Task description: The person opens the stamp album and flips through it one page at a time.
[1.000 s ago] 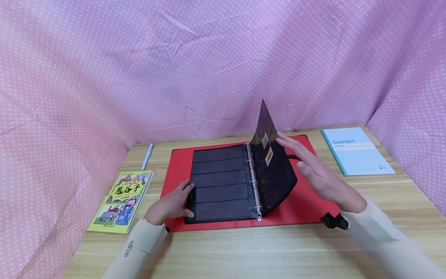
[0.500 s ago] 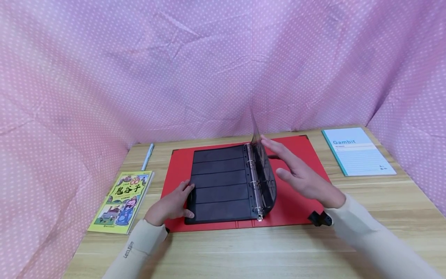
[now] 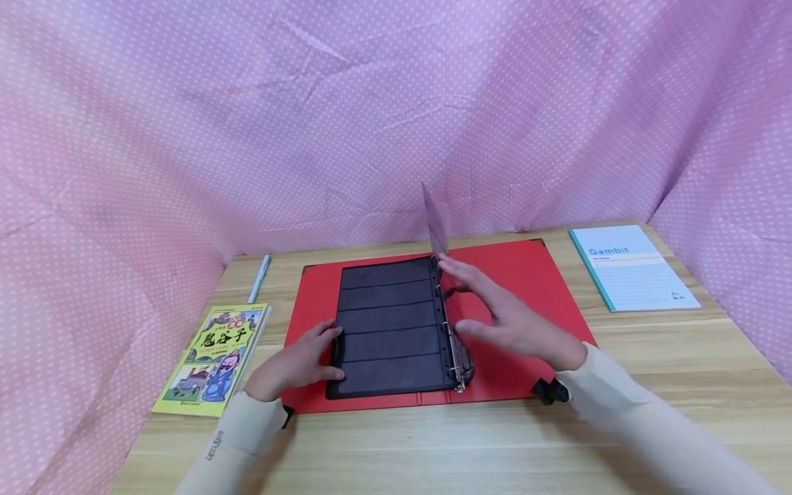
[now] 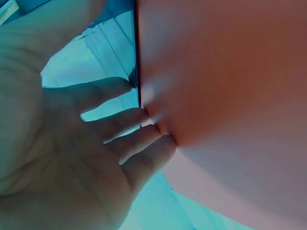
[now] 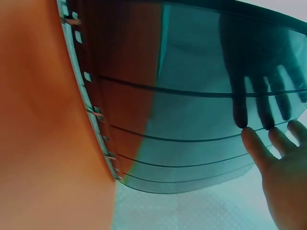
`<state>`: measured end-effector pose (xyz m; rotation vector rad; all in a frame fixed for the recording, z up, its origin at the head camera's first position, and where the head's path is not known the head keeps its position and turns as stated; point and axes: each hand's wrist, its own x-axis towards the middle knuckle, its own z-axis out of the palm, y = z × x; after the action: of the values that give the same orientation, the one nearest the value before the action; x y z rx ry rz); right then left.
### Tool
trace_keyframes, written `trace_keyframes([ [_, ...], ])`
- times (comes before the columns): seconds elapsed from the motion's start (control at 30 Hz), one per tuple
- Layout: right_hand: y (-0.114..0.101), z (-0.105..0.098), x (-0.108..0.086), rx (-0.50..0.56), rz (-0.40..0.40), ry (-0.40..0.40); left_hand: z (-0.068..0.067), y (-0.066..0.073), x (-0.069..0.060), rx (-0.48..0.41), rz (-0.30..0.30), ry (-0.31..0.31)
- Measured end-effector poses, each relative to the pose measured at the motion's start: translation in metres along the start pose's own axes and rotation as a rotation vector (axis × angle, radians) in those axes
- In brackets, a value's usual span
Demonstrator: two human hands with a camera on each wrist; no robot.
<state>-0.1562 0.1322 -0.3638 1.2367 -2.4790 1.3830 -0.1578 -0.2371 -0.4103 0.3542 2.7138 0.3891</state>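
Note:
A red ring binder (image 3: 526, 275) lies spread on the wooden table. Black pocket pages (image 3: 390, 320) cover its left half, up to the metal rings (image 3: 458, 357). One dark see-through pocket page (image 3: 435, 223) stands nearly upright on the rings, seen almost edge-on. With straight fingers, my right hand (image 3: 516, 322) touches this page from its right side; in the right wrist view the fingertips meet their reflection on the sheet. My left hand (image 3: 297, 361) rests at the left edge of the flat pages, thumb and fingers spread; in the left wrist view its fingertips touch the red cover (image 4: 216, 72).
A yellow comic-style book (image 3: 213, 357) lies at the left, with a light blue pen (image 3: 259, 278) behind it. At the back right is a white notebook (image 3: 634, 268) marked "Gambit". Pink dotted cloth (image 3: 371, 137) hangs behind and beside the table.
My right hand has moved left, swinging the pocket page from leaning right to upright and slightly past the rings. The left hand has stayed at the pages' left edge.

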Motion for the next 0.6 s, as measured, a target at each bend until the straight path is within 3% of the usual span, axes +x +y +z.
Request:
trace_keyframes([
  [0.17, 0.008, 0.016, -0.005, -0.039, 0.12, -0.09, -0.012, 0.0, -0.001, -0.051, 0.036, 0.164],
  [0.33, 0.016, 0.03, -0.013, -0.134, 0.228, -0.166, -0.04, 0.004, -0.004, -0.113, 0.11, 0.319],
  [0.47, 0.02, 0.039, -0.018, -0.225, 0.242, -0.216, -0.058, 0.007, -0.006, -0.153, 0.14, 0.34],
  [0.6, 0.018, 0.046, -0.02, -0.286, 0.215, -0.246, -0.054, 0.013, -0.001, -0.162, 0.147, 0.267],
])
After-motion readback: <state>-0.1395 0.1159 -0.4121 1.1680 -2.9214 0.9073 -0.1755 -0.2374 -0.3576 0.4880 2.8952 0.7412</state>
